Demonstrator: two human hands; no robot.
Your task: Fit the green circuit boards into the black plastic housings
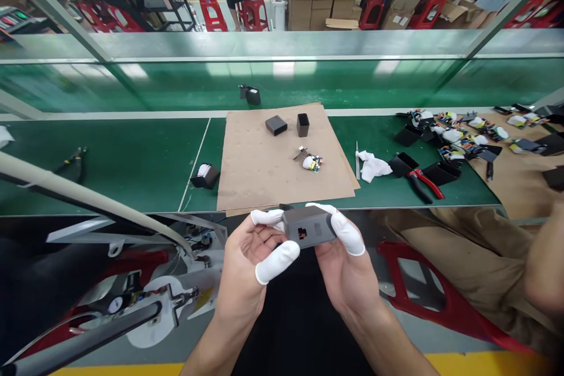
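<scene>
Between my two hands, just in front of the table edge, is a dark grey plastic adapter housing (315, 228) with a small cutout in the side facing me. My left hand (259, 252) grips its left end with white finger cots on thumb and finger. On its right end my right hand (346, 252) is closed, also wearing white cots. Beyond them on brown cardboard (251, 170) lie a circuit board with parts (312, 163), a dark housing lying flat (276, 125) and an upright open housing (302, 125).
Red-handled pliers (425, 185), tweezers (357, 161) and a crumpled white cloth (373, 165) lie to the right, near a heap of boards and housings (458, 135). Another housing (205, 176) sits left of the cardboard. A metal arm (97, 200) crosses the left side. A person's arm (544, 258) is at right.
</scene>
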